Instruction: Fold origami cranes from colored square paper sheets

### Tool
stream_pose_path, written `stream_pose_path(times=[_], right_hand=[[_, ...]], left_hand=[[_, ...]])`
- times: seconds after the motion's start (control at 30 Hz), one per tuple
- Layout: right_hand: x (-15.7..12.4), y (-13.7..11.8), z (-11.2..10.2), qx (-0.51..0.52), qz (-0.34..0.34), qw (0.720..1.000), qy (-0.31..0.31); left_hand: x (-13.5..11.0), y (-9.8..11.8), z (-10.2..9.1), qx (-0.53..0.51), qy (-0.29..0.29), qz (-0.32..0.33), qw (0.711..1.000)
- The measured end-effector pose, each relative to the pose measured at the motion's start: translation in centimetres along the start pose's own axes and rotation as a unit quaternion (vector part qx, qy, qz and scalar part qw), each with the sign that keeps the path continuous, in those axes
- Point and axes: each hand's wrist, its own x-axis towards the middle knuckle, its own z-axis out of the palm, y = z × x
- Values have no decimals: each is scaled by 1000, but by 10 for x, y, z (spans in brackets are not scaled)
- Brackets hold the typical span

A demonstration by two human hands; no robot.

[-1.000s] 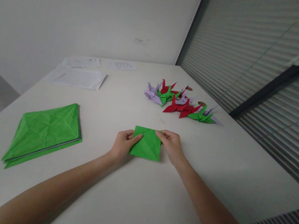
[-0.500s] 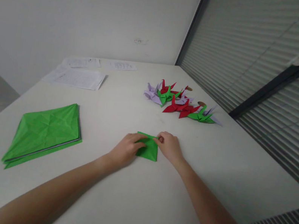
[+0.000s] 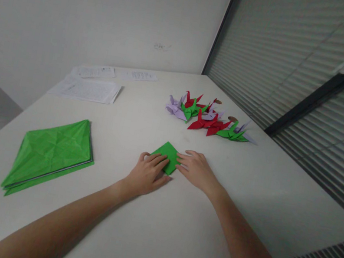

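A small folded square of green origami paper (image 3: 167, 149) lies flat on the white table, one corner pointing away from me. My left hand (image 3: 148, 171) rests on its left part with the fingers stretched out, covering that side. At the paper's right edge, my right hand (image 3: 196, 168) touches it with extended fingertips. Both hands are open. Further back on the right sits a group of folded paper cranes in red (image 3: 204, 122), green (image 3: 233, 133) and pale purple (image 3: 176, 107).
A stack of larger green paper sheets (image 3: 55, 147) lies to the left. Printed papers (image 3: 89, 90) are spread at the back left. The wall (image 3: 113, 9) closes off the far side, and a window with blinds (image 3: 287, 69) runs along the right.
The green paper has turned so a corner now points away. My right hand has let go of its pinch and spread its fingers; my left hand has flattened onto the paper.
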Motion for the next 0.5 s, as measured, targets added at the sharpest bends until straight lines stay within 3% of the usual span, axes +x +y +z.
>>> stream_pose_path(times=[0.13,0.23,0.37,0.5], right_hand=[[0,2,0,-18,30,999,16],[1,-1,0,2,17,1000,24],[-1,2,2,25,-9,1000,-15],[-4,21,5,-5,60,998,-16]], left_hand=[[-1,0,-3,-42,-38,65,996],[-1,0,-3,-43,-38,65,996],[-1,-1,-2,-32,-45,57,997],[-2,0,1,-12,-45,54,997]])
